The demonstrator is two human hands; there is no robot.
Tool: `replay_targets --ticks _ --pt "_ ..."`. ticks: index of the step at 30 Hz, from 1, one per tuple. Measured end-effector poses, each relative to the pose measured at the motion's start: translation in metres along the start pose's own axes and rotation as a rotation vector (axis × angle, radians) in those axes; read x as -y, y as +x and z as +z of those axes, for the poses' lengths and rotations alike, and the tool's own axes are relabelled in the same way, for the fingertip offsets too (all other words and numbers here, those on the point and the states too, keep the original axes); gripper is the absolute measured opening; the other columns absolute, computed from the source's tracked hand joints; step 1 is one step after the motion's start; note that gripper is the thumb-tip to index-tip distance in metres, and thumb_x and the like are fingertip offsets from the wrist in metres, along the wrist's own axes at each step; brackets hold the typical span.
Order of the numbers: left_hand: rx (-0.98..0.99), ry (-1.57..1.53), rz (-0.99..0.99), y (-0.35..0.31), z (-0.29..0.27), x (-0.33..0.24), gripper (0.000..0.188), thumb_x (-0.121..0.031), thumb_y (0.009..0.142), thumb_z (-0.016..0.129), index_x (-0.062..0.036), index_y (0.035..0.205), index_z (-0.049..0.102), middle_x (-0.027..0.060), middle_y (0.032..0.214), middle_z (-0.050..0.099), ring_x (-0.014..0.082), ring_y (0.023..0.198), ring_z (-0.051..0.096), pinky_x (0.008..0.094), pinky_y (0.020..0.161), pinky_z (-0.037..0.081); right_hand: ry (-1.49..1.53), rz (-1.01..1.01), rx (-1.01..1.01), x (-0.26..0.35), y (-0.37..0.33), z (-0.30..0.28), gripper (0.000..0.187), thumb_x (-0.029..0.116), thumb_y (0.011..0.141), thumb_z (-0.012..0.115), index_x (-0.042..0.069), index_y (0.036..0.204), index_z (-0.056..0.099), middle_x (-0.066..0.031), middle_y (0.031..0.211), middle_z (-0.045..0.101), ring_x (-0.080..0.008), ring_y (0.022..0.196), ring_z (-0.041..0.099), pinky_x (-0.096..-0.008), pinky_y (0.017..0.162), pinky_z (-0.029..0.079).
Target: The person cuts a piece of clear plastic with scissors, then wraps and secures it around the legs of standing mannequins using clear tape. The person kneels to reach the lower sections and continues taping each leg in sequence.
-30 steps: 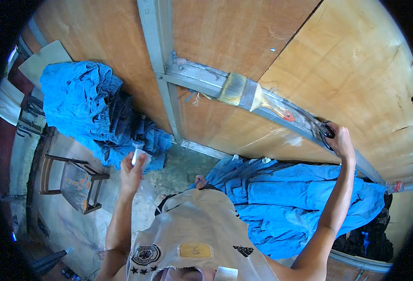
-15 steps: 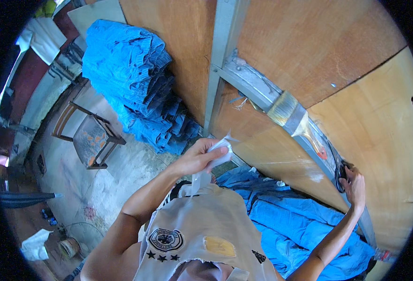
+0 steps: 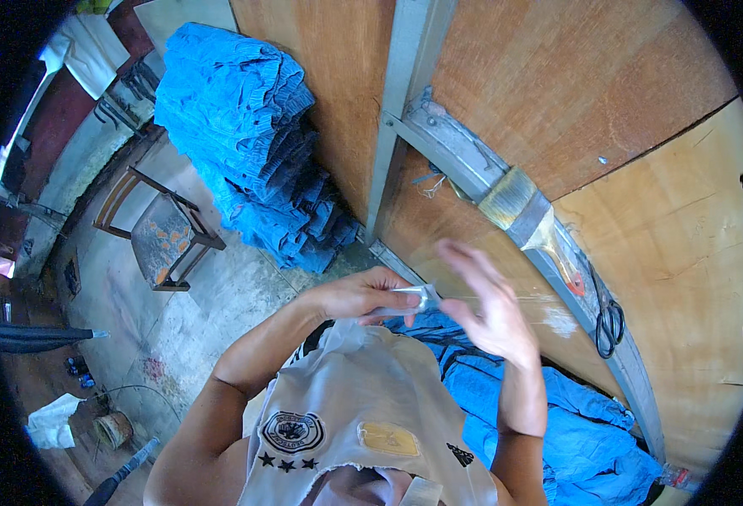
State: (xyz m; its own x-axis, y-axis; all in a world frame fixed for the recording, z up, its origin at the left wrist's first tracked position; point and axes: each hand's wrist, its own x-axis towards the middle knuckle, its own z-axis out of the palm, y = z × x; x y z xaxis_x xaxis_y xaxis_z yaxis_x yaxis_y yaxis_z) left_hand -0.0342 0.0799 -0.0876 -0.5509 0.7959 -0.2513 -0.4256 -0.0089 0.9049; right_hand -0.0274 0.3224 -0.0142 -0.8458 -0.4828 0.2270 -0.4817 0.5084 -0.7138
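My left hand [image 3: 359,295] is closed on a thin white, partly see-through plastic-like strip [image 3: 426,297], held in front of my chest with its end past the thumb. Close by on the right is my right hand [image 3: 500,316], its fingers stretched out and smeared by motion, with nothing seen in it. Black-handled scissors [image 3: 610,327] lie on the grey metal rail [image 3: 633,375] at the right. Farther up that rail rests a wide paintbrush [image 3: 532,221], bristles toward the upper left.
A tall stack of blue fabric [image 3: 236,126] leans by the wooden panel wall [image 3: 641,211]. More blue cloth [image 3: 574,438] lies below the rail. A worn chair [image 3: 161,236] stands on the concrete floor at left, near a folded dark umbrella [image 3: 47,337].
My right hand has left the scissors on the rail and come left, close to my left hand. The left hand still grips the white strip, now slightly lower and turned.
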Motion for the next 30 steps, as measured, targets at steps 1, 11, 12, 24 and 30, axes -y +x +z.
replay_targets --ticks 1,11,12,24,30 --pt "0.007 0.010 -0.006 -0.003 0.001 0.000 0.047 -0.046 0.103 0.060 -0.0042 0.087 0.074 -0.0046 0.059 0.054 0.0041 0.046 0.040 0.0247 0.043 0.029 0.062 0.009 0.071 -0.003 0.006 0.009 0.030 0.020 0.091 0.072 0.005 0.117 0.068 -0.0195 0.107 0.070 -0.0401 0.104 0.067 -0.0434 0.087 0.054" --pt "0.116 0.139 -0.006 -0.088 -0.007 0.042 0.045 -0.047 0.104 0.059 -0.0067 0.085 0.069 -0.0065 0.060 0.049 0.0042 0.049 0.040 0.0263 0.045 0.030 0.230 -0.291 0.450 -0.018 0.018 0.045 0.013 0.015 0.093 0.071 0.005 0.085 0.068 -0.0134 0.067 0.058 -0.0333 0.061 0.061 -0.0421 0.056 0.048" --pt "0.129 0.207 -0.026 -0.109 -0.016 0.046 0.045 -0.047 0.105 0.057 -0.0071 0.086 0.069 -0.0057 0.063 0.051 0.0043 0.054 0.045 0.0261 0.047 0.033 0.225 -0.257 0.460 -0.020 0.020 0.040 0.013 0.016 0.093 0.072 0.005 0.087 0.068 -0.0128 0.067 0.058 -0.0323 0.061 0.061 -0.0406 0.056 0.048" --pt "-1.163 -0.692 0.486 -0.297 -0.052 0.152 0.052 -0.056 0.104 0.049 -0.0070 0.114 0.062 0.0110 0.099 0.070 0.0217 0.086 0.068 0.0387 0.081 0.056 0.041 -0.020 0.406 0.038 0.056 0.232 0.023 0.016 0.088 0.076 0.002 0.107 0.075 -0.0162 0.104 0.074 -0.0300 0.092 0.073 -0.0394 0.084 0.056" --pt "-1.126 -0.725 0.840 -0.332 -0.052 0.170 0.051 -0.054 0.106 0.042 -0.0081 0.119 0.060 0.0176 0.137 0.061 0.0303 0.131 0.055 0.0461 0.116 0.037 0.463 -0.202 0.470 0.181 0.069 0.379 0.022 0.021 0.098 0.066 0.002 0.108 0.072 -0.0156 0.090 0.075 -0.0307 0.084 0.073 -0.0388 0.077 0.056"
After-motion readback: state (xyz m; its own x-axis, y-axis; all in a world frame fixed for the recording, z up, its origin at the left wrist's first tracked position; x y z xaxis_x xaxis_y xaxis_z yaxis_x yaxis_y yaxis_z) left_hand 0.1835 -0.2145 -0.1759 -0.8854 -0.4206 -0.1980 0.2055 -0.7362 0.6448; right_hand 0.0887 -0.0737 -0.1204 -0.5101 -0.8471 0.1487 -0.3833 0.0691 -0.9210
